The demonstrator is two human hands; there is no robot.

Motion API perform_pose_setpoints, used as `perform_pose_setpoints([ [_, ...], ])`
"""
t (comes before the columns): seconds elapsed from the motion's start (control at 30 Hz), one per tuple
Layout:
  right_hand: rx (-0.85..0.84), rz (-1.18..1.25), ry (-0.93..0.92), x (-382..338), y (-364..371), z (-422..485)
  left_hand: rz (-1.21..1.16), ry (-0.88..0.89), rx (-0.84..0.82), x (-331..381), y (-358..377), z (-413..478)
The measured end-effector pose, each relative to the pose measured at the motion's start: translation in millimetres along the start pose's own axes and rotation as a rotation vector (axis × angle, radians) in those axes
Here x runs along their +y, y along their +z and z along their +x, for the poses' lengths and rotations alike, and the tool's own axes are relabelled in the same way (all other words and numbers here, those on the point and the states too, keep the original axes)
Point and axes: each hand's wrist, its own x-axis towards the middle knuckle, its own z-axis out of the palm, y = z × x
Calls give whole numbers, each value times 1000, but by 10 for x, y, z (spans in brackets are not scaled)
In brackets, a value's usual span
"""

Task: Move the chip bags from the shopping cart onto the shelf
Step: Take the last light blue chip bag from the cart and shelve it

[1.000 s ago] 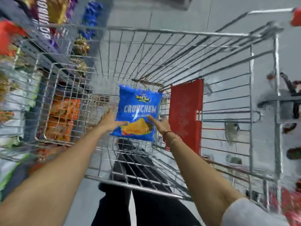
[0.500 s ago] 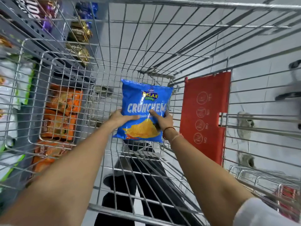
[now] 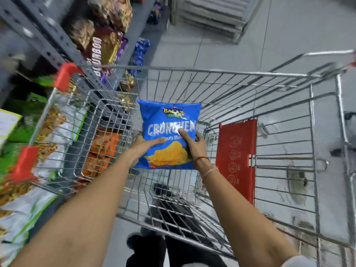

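Note:
A blue chip bag [image 3: 169, 120] printed with yellow ridged chips is held upright inside the wire shopping cart [image 3: 221, 71]. My left hand [image 3: 143, 148] grips its lower left edge, thumb across the front. My right hand [image 3: 193, 146] grips its lower right side, forefinger pressed on the white lettering. No other bag shows in the cart's basket. The shelf [image 3: 44, 45] of grey metal stands along the left, beyond the cart's side.
The shelf holds many snack packs: brown and purple ones [image 3: 104, 47] up top, orange packs [image 3: 102, 153] seen through the wire, green-and-white bags [image 3: 23, 209] at lower left. A red child-seat flap [image 3: 237, 158] hangs on the cart's right. Grey floor [image 3: 250, 39] lies ahead.
Both hands have lifted the blue bag higher in the cart. The view has tilted up and back, bringing the cart's rim, red corner guards and more shelf into sight.

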Motion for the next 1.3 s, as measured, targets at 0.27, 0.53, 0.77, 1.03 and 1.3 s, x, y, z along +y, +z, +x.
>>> perform_pose_setpoints([
  [0.27, -86, 90, -270, -995, 364, -724, 13, 347, 18, 876, -468, -949],
  [0.53, -254, 207, -547, -2124, 1204, -1911, -8, 754, 272, 1648, -1226, -2597],
  [0.77, -487, 256, -882, -3133, 1896, -3223, 4, 1091, 560, 2107, -1801, -4290],
  [1.03, -754, 320, -1141, -3663, 2566, -4768, -34, 1336, 913, 2064, -2292, -5893],
  [1.3, -922, 231, -1224, -3549, 3387, -5586, -152, 1332, 1122, 1676, -2870, -6658],
])
